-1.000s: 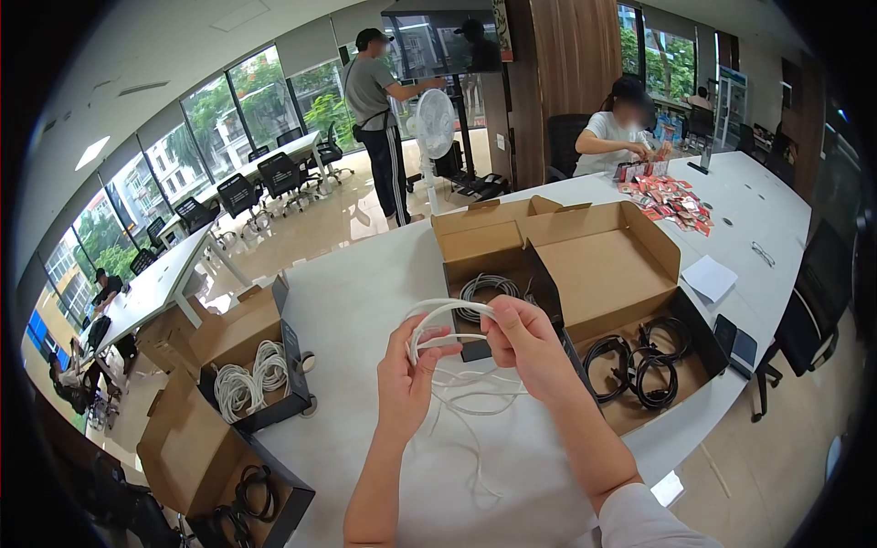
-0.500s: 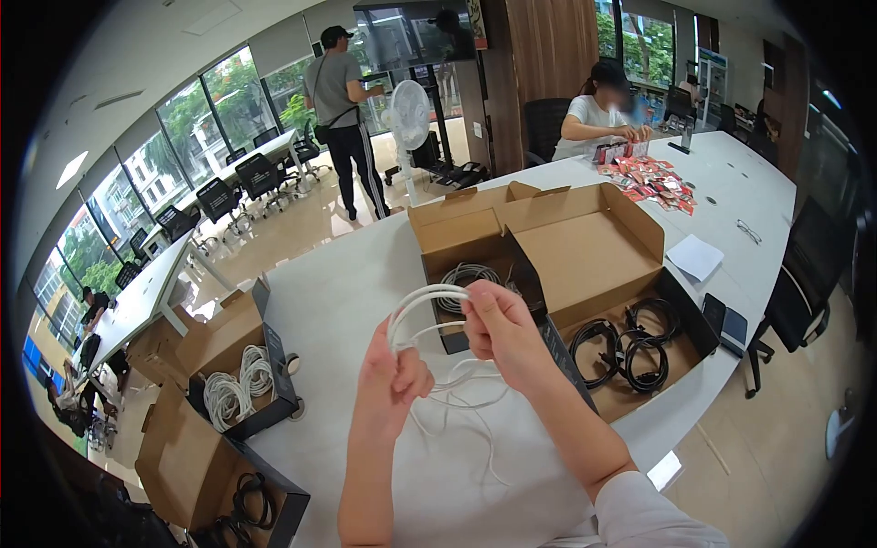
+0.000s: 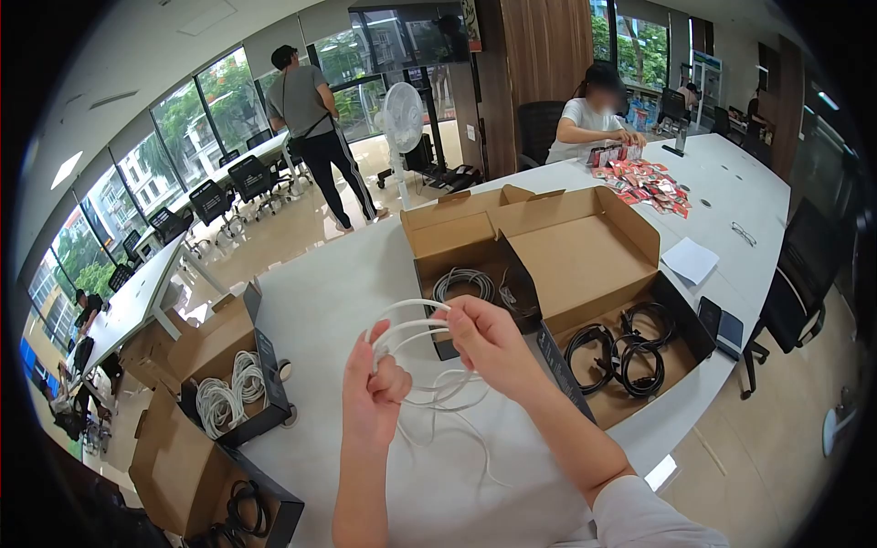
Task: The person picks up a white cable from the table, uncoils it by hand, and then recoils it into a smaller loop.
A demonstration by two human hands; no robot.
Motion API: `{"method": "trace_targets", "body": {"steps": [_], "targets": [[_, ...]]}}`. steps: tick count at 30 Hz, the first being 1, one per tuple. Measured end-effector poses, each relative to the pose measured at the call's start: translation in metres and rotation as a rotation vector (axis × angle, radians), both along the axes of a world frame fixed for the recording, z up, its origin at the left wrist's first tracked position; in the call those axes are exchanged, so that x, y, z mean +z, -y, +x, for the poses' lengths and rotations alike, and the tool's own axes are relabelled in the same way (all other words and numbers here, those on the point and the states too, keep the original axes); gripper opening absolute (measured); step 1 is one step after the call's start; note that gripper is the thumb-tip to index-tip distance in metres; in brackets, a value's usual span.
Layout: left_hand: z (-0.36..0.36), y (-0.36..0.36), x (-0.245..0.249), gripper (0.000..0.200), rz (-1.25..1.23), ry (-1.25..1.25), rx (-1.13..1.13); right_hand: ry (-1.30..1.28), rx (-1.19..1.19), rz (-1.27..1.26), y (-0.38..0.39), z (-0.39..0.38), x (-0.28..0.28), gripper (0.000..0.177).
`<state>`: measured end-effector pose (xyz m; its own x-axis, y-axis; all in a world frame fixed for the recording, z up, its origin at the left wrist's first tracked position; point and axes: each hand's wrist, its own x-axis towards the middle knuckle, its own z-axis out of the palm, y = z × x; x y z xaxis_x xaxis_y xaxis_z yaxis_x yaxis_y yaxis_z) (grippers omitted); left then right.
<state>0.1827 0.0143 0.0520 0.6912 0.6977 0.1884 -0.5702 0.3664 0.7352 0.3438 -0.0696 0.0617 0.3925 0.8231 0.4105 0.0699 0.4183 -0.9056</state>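
Observation:
A white cable (image 3: 448,393) runs in loose loops between my two hands, above the white table (image 3: 320,283). My left hand (image 3: 376,388) has its fingers curled round one side of the loops. At the other side, my right hand (image 3: 484,342) pinches the cable between thumb and fingers. Below the hands more of the cable lies slack, with one end trailing down the tabletop. Just behind my right hand stands an open box with a coiled grey cable (image 3: 464,285) inside.
Black cables (image 3: 639,352) lie in an open box (image 3: 681,365) at right. Two open boxes at left hold white cables (image 3: 228,393) and black cables (image 3: 242,511). A seated person (image 3: 585,123) handles red packets (image 3: 649,187). Another person (image 3: 311,119) stands near a white fan (image 3: 400,119).
Both hands have shifted slightly left and down, and the loops between them are spread further apart. The standing person has moved left, and the view has shifted a little.

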Motion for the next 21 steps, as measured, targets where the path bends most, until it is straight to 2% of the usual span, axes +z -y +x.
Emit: {"method": "trace_targets", "body": {"steps": [3, 6, 9, 12, 15, 18, 21], "targets": [[-0.003, -0.005, 0.003, 0.037, -0.076, 0.069, 0.158, 0.249, -0.341, 0.241, -0.004, -0.013, 0.003, 0.021], [-0.012, -0.015, 0.006, 0.038, -0.182, 0.2, 0.25, 0.375, -0.344, 0.181, 0.013, -0.009, 0.018, 0.021], [-0.021, -0.024, 0.006, 0.036, -0.28, 0.319, 0.294, 0.388, -0.064, -0.313, 0.038, -0.002, 0.038, 0.02], [-0.03, -0.031, 0.005, 0.036, -0.287, 0.347, 0.303, 0.46, -0.117, -0.293, 0.037, -0.007, 0.039, 0.024], [-0.038, -0.03, 0.006, 0.036, -0.267, 0.351, 0.2, 0.807, -0.525, 0.046, 0.018, -0.002, 0.013, 0.033], [-0.041, -0.029, 0.009, 0.037, -0.246, 0.407, 0.045, 1.113, -0.697, 0.07, 0.007, 0.01, -0.008, 0.038], [-0.049, -0.032, 0.01, 0.036, -0.22, 0.467, -0.032, 1.128, -0.216, -0.35, 0.016, 0.022, -0.016, 0.029]]}}
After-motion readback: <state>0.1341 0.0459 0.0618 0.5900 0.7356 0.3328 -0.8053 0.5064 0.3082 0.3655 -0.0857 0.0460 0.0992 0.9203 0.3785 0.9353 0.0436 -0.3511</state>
